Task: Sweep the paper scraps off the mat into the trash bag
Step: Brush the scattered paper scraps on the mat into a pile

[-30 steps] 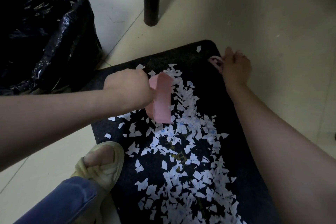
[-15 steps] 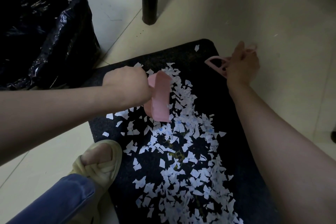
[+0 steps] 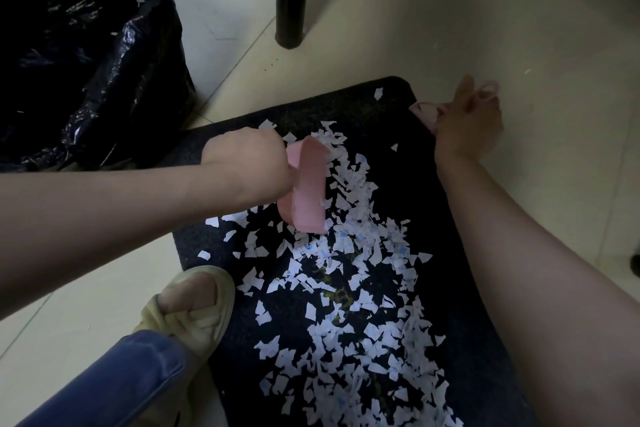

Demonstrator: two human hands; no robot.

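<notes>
Scraps point(image 3: 346, 184) on mat point(image 3: 346, 107), both hands engaged.
Left hand point(image 3: 246, 163): clenched round pink tool point(image 3: 308, 194), which stands among the scraps at the mat's far end. Right hand point(image 3: 467, 125): at the mat's far right edge, fingers curled on pink handle point(image 3: 424, 113), blurred. Scraps: white, strewn along the dark mat. Trash bag point(image 3: 86, 62): black, on the floor, far left of the mat. Sandal point(image 3: 194, 308): on the mat's left edge.

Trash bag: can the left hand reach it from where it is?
Probably yes: the left hand, gripping a pink tool, is close to the trash bag, with only bare mat and floor between them.
</notes>
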